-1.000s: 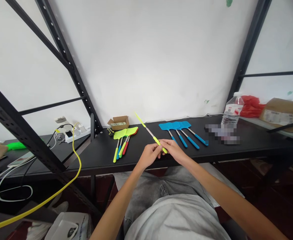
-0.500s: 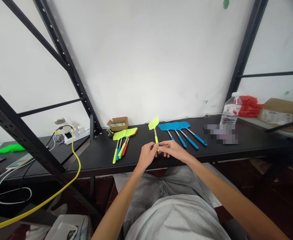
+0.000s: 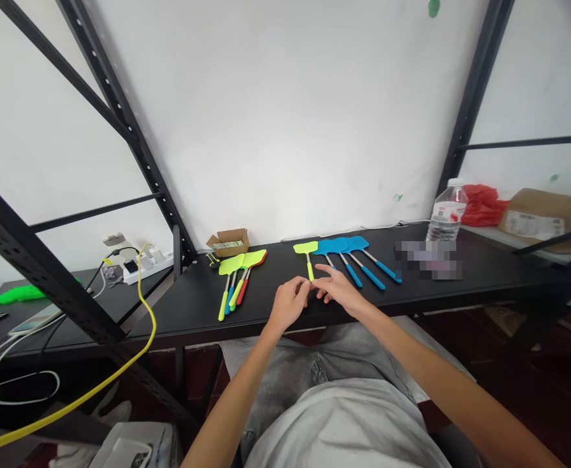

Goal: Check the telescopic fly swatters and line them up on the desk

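Note:
A lime-yellow fly swatter (image 3: 306, 247) with a short metal shaft lies in front of me, its head touching or overlapping the nearest blue one. My left hand (image 3: 290, 300) is closed, thumb and fingers pinching the end of its handle. Close beside it is my right hand (image 3: 338, 290), index finger raised and fingers apart; one fingertip meets the handle end. To the right, several blue fly swatters (image 3: 358, 243) lie fanned with overlapping heads. A second group on the left has yellow fly swatters (image 3: 231, 264), with blue and red handles among them.
A small open cardboard box (image 3: 229, 242) stands behind the left group. Farther right are a water bottle (image 3: 445, 211), a red plastic bag (image 3: 482, 206) and a brown parcel (image 3: 548, 218). A yellow cable (image 3: 149, 325) hangs across the left, near a power strip (image 3: 149, 266) and the black rack post (image 3: 134, 130).
The yellow fly swatter's head has lowered and shifted right, against the blue ones. My right hand's fingers have spread from its handle; my left hand has barely moved.

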Demonstrator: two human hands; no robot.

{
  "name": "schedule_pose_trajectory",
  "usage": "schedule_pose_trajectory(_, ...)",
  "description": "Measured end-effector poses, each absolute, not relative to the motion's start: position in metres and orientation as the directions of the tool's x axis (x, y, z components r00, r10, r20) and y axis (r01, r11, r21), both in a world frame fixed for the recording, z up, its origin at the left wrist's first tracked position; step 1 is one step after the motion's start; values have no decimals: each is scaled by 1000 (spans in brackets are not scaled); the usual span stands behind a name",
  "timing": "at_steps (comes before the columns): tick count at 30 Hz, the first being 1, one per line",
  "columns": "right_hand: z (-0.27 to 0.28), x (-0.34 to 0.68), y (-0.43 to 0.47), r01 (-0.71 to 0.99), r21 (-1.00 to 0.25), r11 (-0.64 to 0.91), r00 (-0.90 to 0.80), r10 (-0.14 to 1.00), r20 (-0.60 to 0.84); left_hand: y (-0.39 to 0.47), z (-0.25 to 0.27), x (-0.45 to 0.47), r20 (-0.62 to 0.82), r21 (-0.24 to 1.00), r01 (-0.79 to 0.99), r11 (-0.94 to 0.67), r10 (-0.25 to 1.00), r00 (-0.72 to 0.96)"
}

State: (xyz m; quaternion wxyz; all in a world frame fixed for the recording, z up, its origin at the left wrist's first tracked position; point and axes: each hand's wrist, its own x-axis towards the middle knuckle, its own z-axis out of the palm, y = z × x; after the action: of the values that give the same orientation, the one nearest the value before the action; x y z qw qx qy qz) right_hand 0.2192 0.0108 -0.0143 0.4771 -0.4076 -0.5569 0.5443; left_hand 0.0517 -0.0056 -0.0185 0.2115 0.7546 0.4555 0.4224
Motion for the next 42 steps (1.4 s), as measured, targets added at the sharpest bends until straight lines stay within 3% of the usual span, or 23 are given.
schedule_pose_trajectory(9,-19,218,14,-65,-989,136,-182,972,146,-9,-18,51,414,634,602,-486,870,267)
schedule_pose_trajectory(14,-25,218,17,-40,-981,191,-193,962,195,-15,-21,59,517,304,795,-525,792,325)
schedule_pose_trajectory(18,-26,218,17,-74,-978,195,-192,959,206,-16,-25,66,463,110,858,-502,790,402)
schedule_pose_trajectory(33,-25,218,17,-99,-971,218,-152,961,231,-23,-22,65,469,-20,798,-603,699,540)
schedule_pose_trajectory(42,-25,217,16,-75,-975,207,-186,958,218,-24,-19,65,464,-3,793,-610,701,541)
